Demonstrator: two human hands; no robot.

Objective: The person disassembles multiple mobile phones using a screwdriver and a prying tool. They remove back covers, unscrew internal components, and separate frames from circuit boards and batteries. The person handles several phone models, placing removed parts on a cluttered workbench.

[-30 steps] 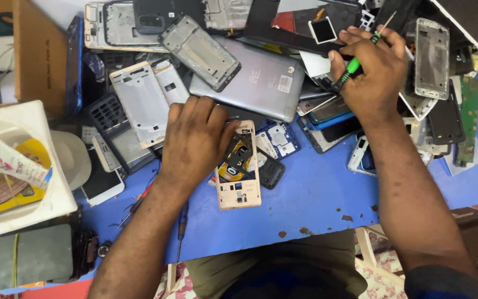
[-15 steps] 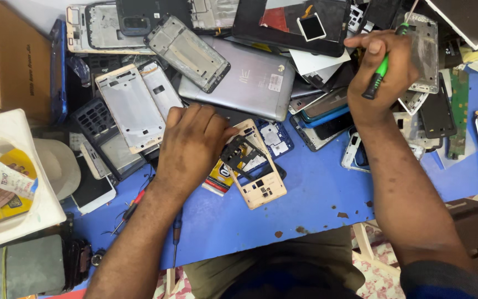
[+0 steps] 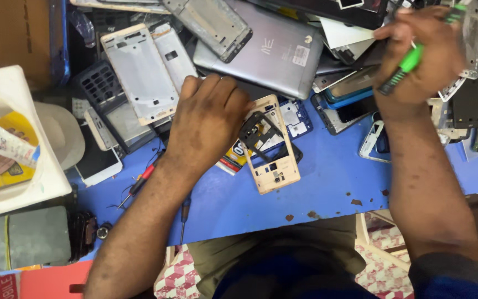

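My left hand [image 3: 208,124] presses down on the top of a gold phone frame [image 3: 275,160] lying on the blue table [image 3: 327,188], with a black inner part on the frame beside my fingers. My right hand [image 3: 424,52] is raised over the pile at the upper right and is closed around a green-handled screwdriver [image 3: 405,66]. A grey tablet back [image 3: 272,52] lies between the two hands.
Many phone frames and back covers are heaped along the far side, including a white frame [image 3: 139,72]. A white tray [image 3: 12,188] with a tube stands at the left. Small screwdrivers [image 3: 139,185] lie by my left forearm. The table's near edge runs above my lap.
The gold frame has turned and shifted right under my left hand. My right hand moved up and right with the green screwdriver. The view has closed in.
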